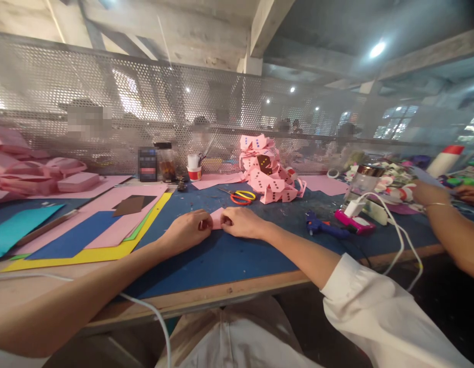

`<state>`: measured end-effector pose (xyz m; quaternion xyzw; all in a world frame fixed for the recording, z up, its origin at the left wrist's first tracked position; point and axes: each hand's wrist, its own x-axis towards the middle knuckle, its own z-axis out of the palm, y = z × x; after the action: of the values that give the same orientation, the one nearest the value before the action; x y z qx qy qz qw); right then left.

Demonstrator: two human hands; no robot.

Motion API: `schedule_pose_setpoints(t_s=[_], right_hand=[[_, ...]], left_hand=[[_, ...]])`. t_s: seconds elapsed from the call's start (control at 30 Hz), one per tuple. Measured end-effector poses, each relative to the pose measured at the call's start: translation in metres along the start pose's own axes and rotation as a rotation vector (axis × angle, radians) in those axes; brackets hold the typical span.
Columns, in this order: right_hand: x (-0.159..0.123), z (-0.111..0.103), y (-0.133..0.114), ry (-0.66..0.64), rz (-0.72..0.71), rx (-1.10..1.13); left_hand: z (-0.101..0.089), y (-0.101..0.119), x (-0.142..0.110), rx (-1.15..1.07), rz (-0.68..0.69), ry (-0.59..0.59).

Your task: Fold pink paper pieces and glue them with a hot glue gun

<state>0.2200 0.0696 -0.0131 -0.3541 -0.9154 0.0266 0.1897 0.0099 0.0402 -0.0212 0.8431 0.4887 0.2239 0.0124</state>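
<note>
Between my hands, low over the blue table mat, is a small piece of pink foam sheet. My left hand has its fingers curled on the left edge of the piece. From the other side my right hand pinches its right edge, thumb and fingertips together. Just beyond the hands lie scissors with yellow and red handles. Behind them rises a heap of pink strips with small dark and blue squares on them.
Coloured sheets lie on the left, with pink folded pieces behind. A blue glue gun, a pink power strip and a glass jar stand right. Another person's arm reaches in. A white cable crosses the front edge.
</note>
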Motion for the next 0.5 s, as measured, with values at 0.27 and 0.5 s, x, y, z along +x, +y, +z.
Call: schedule_pose_setpoints(t_s=[0.27,0.5], right_hand=[[0.005,0.007,-0.003,-0.022,0.069,0.05],[0.0076,0.0042,-0.0027,-0.078,0.062,0.059]], left_hand=[[0.0051,0.0036,0.0044,-0.009,-0.073,-0.004],[0.0027,0.0034,0.006,-0.051,-0.116,-0.046]])
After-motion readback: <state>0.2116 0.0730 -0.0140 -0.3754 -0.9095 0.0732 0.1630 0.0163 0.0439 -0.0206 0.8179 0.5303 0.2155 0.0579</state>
